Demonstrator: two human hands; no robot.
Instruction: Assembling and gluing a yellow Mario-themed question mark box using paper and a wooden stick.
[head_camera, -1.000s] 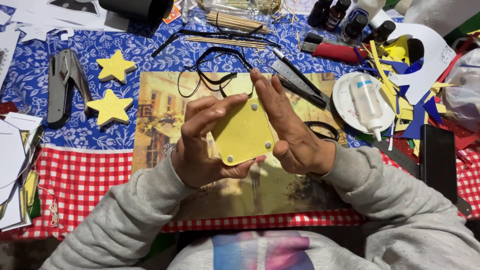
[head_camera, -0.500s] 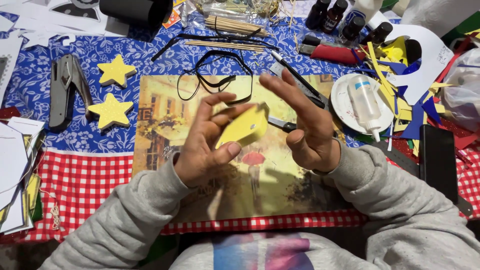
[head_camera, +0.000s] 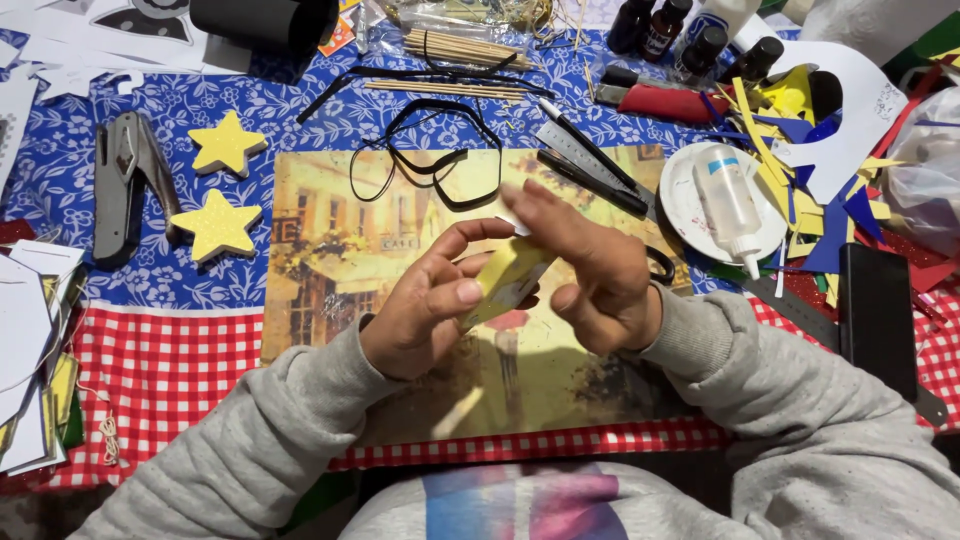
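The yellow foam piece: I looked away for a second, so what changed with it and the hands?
The yellow foam piece, earlier held flat facing the camera, has turned edge-on. The left hand still grips it; the right hand has shifted over its top. The two yellow stars and pliers stayed put.

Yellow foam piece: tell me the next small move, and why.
Probably turn the yellow foam piece flat to face the camera. It is tilted almost edge-on, pinched in the left hand, and the right hand covers its upper end, so its face barely shows.
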